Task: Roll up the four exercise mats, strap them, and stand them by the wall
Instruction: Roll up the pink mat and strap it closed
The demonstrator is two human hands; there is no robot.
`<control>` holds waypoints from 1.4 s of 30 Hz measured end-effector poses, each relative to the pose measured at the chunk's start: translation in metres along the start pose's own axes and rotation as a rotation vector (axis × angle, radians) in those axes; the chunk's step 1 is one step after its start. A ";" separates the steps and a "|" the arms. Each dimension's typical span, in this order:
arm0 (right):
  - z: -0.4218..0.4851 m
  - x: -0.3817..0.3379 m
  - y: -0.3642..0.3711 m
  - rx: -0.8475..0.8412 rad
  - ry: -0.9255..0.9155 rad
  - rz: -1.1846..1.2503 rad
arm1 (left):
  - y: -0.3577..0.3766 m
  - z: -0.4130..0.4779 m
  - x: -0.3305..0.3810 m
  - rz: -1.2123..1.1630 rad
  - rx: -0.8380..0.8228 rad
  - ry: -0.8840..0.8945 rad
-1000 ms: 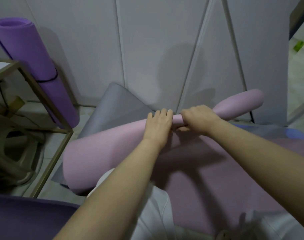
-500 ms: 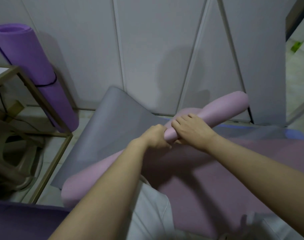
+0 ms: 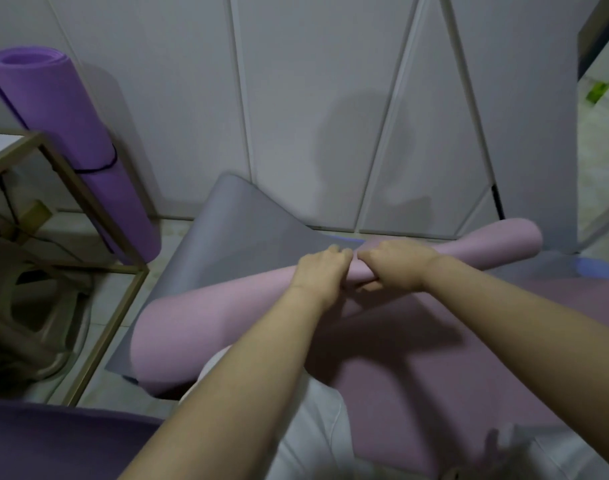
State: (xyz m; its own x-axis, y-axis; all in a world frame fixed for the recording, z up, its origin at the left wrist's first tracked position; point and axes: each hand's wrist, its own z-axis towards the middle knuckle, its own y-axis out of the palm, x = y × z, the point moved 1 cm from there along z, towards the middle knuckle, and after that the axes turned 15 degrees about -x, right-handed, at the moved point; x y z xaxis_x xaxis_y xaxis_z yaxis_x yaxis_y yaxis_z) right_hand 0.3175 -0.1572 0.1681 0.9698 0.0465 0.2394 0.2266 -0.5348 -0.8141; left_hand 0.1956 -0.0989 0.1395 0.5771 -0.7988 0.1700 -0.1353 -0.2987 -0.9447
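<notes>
At mid-scene, the left grip (image 3: 322,271) and right grip (image 3: 395,268) — side by side — both clutch the half-rolled pink foam exercise mat (image 3: 206,320); a strapped purple rolled mat (image 3: 71,126) leans against the far-left wall (image 3: 296,98).

Strapped mat (image 3: 71,143) leans on wall (image 3: 296,98), left of half-rolled mat (image 3: 199,323) lying on unrolled mat (image 3: 240,230)

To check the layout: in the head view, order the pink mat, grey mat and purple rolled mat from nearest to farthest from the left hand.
1. pink mat, gripped by the left hand.
2. grey mat, just beyond the hand, to its left.
3. purple rolled mat, far left against the wall.
</notes>
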 end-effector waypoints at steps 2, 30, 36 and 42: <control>0.002 0.007 -0.008 -0.027 0.006 0.039 | -0.002 0.000 0.006 0.103 0.131 -0.010; 0.006 -0.020 0.011 0.033 -0.012 -0.004 | 0.009 0.003 -0.020 -0.190 -0.272 -0.042; 0.009 0.009 -0.017 -0.102 -0.012 0.107 | -0.003 -0.003 0.001 0.022 0.134 -0.026; 0.005 0.013 -0.017 -0.047 -0.004 0.008 | -0.002 -0.001 0.001 -0.118 0.016 -0.087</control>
State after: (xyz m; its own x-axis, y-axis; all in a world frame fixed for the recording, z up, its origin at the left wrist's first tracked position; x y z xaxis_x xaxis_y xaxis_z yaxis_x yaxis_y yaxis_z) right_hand 0.3262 -0.1432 0.1822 0.9720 0.0457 0.2305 0.2143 -0.5742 -0.7902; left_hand 0.1957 -0.0996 0.1424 0.6561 -0.7101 0.2554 -0.0498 -0.3785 -0.9243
